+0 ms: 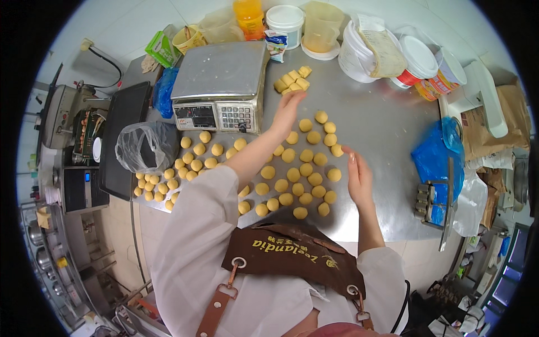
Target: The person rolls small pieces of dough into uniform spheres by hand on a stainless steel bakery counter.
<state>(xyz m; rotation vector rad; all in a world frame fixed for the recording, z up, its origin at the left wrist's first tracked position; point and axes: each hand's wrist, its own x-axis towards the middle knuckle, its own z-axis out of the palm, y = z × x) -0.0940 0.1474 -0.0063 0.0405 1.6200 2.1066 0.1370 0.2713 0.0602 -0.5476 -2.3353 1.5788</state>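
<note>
Many smooth yellow dough balls (pixel 306 169) are spread in loose rows over the steel table (pixel 387 129). A small cluster of blocky cut dough pieces (pixel 295 74) lies farther back, beside the scale. My left hand (pixel 287 112) reaches over the balls, its stretched fingers just short of those pieces or touching their near edge. My left forearm hides some balls. My right hand (pixel 359 175) is at the right edge of the balls, fingers extended, fingertips beside a dough ball (pixel 337 150). I see nothing gripped in either hand.
A digital scale (pixel 220 70) stands at the back left. A clear plastic bag (pixel 140 147) and a dark tray (pixel 124 112) are at the left. Tubs and a pitcher (pixel 323 27) line the wall. Blue plastic (pixel 432 151) and a metal roller tool (pixel 424 201) lie at the right.
</note>
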